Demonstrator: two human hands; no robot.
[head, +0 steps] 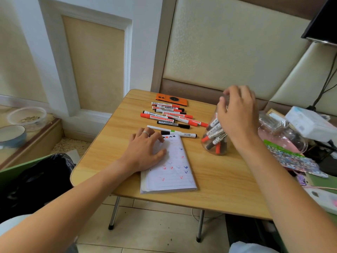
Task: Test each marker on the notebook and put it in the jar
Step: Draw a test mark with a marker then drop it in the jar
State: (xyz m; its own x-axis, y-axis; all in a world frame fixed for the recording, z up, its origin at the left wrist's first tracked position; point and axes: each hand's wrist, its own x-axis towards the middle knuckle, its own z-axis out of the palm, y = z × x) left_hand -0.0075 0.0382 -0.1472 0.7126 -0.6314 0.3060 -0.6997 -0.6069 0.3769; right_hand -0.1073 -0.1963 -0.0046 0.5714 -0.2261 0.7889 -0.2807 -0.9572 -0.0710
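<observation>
Clear plastic, the jar (216, 136) stands upright at the right of the table (113, 148), markers inside it leaning steeply, tips down. The right hand (237, 114) hovers at its mouth with fingers loosely curled; whether that grip holds a marker cannot be told. The left hand (144, 152) lies flat on the notebook (171, 168), likely pinning the page for testing. Untested markers (169, 115) lie at the far side (long axes running left to right), near an orange phone (171, 99).

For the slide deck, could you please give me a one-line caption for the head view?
Left hand flat on the notebook, right hand at the marker jar; untested markers wait behind.
</observation>
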